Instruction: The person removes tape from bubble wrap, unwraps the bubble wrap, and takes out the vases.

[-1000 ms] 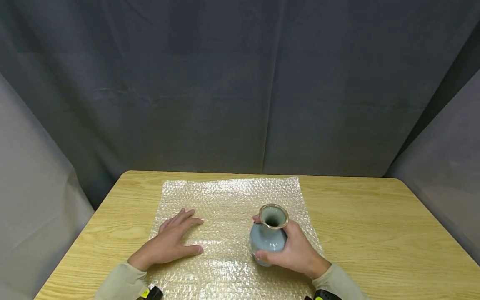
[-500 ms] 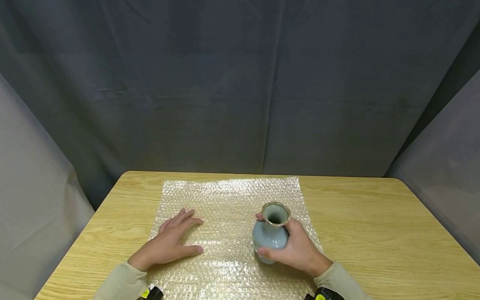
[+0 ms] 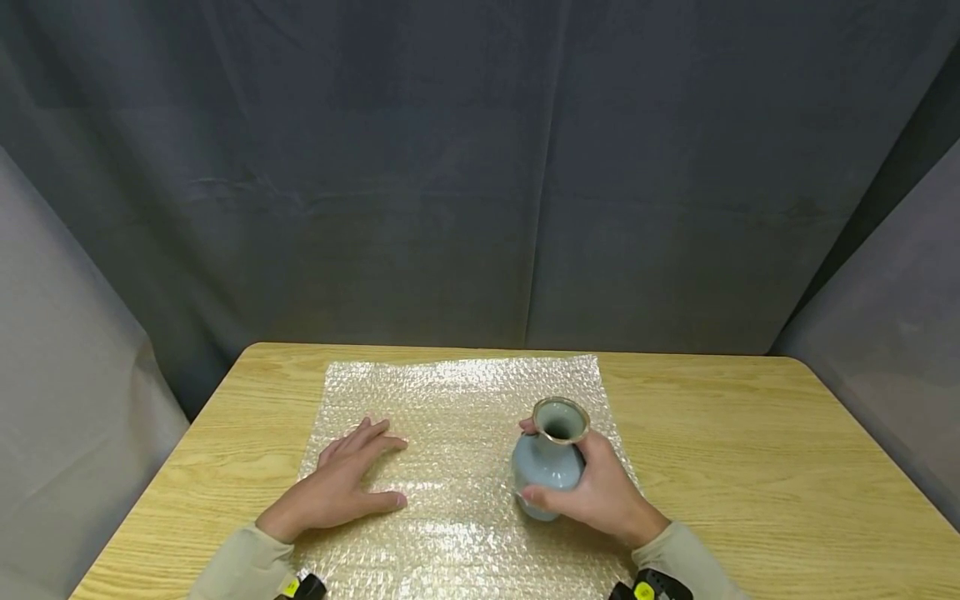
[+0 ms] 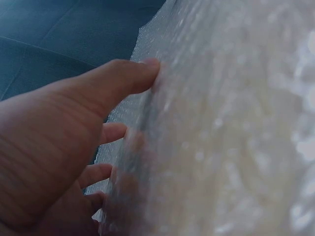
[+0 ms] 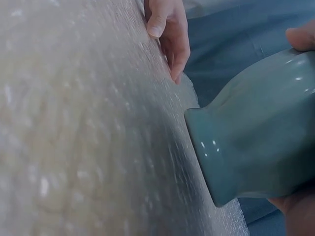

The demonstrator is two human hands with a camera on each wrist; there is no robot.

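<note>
A light blue-grey ceramic vase (image 3: 547,463) with a brown-edged flared mouth is in my right hand (image 3: 603,493), whose thumb and fingers curve around its body. In the right wrist view the foot of the vase (image 5: 251,137) faces the bubble wrap (image 5: 74,123), with a dark shadow beside it. It seems held slightly off the sheet. My left hand (image 3: 341,487) lies on the left part of the bubble wrap (image 3: 450,400), fingers spread. In the left wrist view its thumb and fingertips (image 4: 150,73) touch the sheet and grip nothing.
The bubble wrap lies flat over the middle of a wooden table (image 3: 757,458). Behind the table hangs a dark grey curtain (image 3: 405,183). Light grey cloth panels (image 3: 67,358) stand at both sides.
My right hand has moved the vase a little to the right and up in the head view, and the vase looks slightly raised. The left hand and the bubble wrap have stayed put.
</note>
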